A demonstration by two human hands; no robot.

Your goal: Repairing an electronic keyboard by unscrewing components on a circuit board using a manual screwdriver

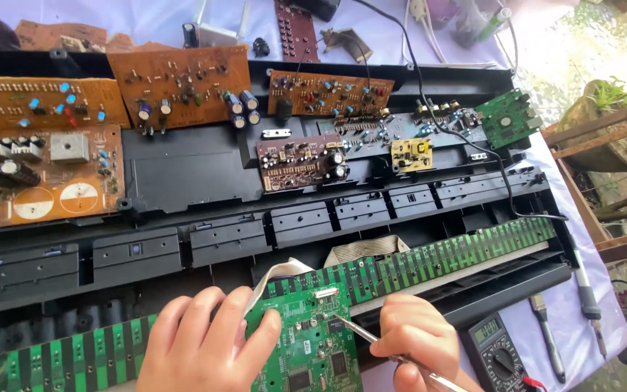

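— So, what are the hands doing at the near edge of the table?

— The left hand [201,341] is resting on a small green circuit board [312,345], its fingers [255,348] curling over the board's left edge and steadying it. The right hand [419,341] is pinching a thin metal tool [361,335], fingers closed around its shaft, and the tip is touching the board's upper part.

— And where is that board lying?

— It is sitting over a long green contact strip [437,258] that is running slantwise across the open black keyboard chassis [183,174], with a pale ribbon cable [277,276] curving up behind it.

— What is lying just beside the right hand?

— A multimeter [498,352] is lying near the table's near right corner, and next to it a screwdriver [546,334] and a soldering iron [585,287] are lying along the right edge.

— Farther back?

— Brown circuit boards [38,156] are covering the chassis toward the far left, a smaller dark board [302,161] is sitting in the middle, and another green board [508,117] is lying toward the far right corner.
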